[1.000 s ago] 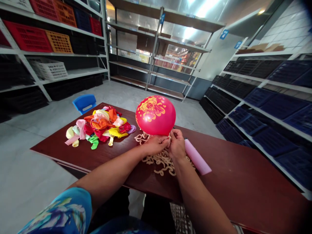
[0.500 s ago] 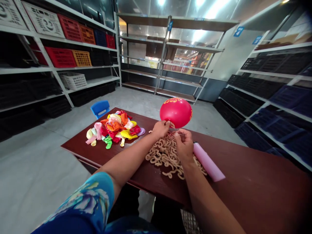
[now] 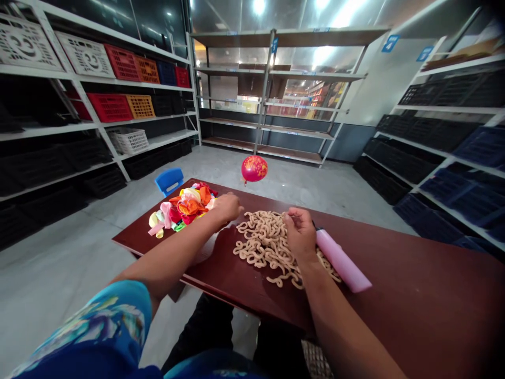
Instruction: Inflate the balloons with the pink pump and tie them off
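The inflated pink balloon (image 3: 254,168) floats in the air beyond the far edge of the table (image 3: 394,300), well apart from both our hands and touched by neither. We judge the step in hand to be fetching a fresh one: our left hand (image 3: 228,207) reaches, arm stretched forward, to the edge of the heap of limp balloons (image 3: 183,206), fingers loosely curled and holding nothing we can see. Our right hand (image 3: 300,234) rests half-closed on the pile of beige clips (image 3: 268,245), just beside the pink pump (image 3: 342,261); whether it pinches a clip we cannot tell. The next move calls for picking one limp balloon out cleanly
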`<act>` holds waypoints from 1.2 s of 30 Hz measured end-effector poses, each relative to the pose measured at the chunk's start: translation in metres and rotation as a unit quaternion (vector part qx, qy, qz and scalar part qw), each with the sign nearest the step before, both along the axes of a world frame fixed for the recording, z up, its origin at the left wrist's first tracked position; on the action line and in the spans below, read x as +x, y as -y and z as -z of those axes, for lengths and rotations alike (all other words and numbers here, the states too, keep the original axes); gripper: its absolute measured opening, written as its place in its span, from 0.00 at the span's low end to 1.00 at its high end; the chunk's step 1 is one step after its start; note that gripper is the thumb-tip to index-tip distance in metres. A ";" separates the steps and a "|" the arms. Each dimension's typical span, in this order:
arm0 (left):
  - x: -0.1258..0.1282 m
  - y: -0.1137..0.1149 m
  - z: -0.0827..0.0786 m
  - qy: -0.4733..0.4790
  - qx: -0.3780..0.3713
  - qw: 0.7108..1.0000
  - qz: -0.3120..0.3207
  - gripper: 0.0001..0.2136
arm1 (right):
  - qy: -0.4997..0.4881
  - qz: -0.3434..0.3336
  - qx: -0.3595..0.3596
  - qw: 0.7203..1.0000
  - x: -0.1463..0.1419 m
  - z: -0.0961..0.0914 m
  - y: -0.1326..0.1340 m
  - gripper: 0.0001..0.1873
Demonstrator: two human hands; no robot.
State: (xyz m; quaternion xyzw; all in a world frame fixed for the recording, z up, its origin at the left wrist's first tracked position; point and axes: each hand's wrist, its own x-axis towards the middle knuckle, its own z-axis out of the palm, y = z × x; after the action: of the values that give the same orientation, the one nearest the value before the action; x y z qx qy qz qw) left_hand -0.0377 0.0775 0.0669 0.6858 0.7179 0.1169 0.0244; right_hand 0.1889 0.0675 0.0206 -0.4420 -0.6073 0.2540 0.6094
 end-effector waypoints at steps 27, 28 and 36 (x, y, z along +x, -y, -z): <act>0.079 0.008 0.011 0.830 -0.189 0.525 0.012 0.10 | -0.098 -0.202 -0.202 0.953 -0.006 -0.012 0.009 0.18; 0.080 0.008 0.015 0.847 -0.194 0.496 -0.005 0.13 | -0.109 -0.187 -0.201 0.955 -0.006 -0.011 0.007 0.18; 0.084 0.016 0.028 0.890 -0.204 0.404 0.050 0.21 | -0.212 -0.128 -0.145 0.958 -0.005 -0.013 0.001 0.14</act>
State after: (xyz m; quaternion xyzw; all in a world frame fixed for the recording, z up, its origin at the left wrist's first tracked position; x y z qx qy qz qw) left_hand 0.0466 0.0618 0.0391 0.2042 0.2583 0.5102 0.7946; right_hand 0.1844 0.0664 0.0333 -0.3798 -0.4724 0.5032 0.6160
